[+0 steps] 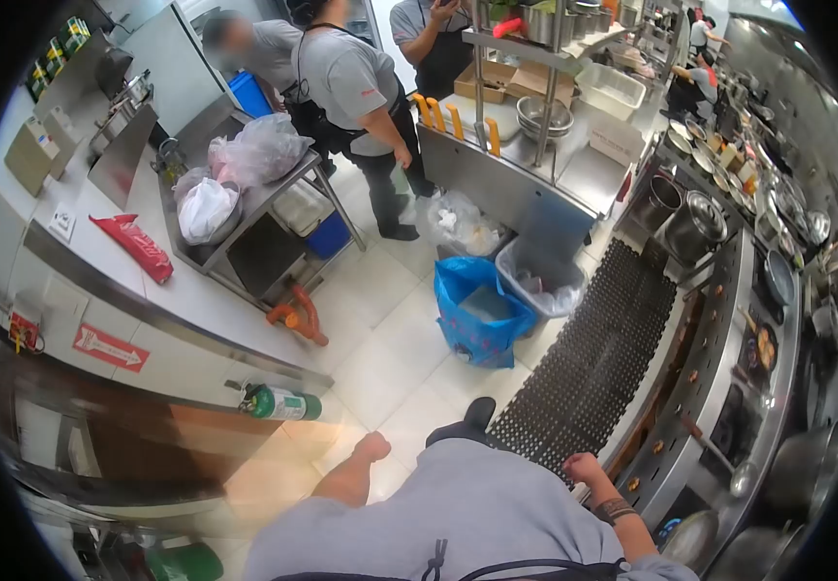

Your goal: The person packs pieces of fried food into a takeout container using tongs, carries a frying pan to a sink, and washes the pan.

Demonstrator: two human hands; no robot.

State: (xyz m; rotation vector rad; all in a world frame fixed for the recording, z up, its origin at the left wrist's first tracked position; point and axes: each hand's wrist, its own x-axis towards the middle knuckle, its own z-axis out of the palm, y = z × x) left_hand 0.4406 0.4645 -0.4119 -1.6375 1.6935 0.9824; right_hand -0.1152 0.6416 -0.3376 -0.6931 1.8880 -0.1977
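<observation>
My left hand [372,446] hangs low in front of my body, over the pale tiled floor, with its fingers curled in; nothing shows in it. On the other side, my right hand [582,468] is held beside the black rubber mat [589,358], near the stove front. Its fingers look bent, and whether it holds anything is too small to tell. A blue plastic bag [482,334] stands on the floor ahead, against a grey bin [542,281] with a clear liner. Neither hand touches these things.
A stove [700,387] with pans and a lit burner runs along the right. Several people stand ahead and farther back. Plastic bags [256,153] lie on a steel table at left. A green cylinder [283,403] and an orange pipe [299,318] are near the left counter.
</observation>
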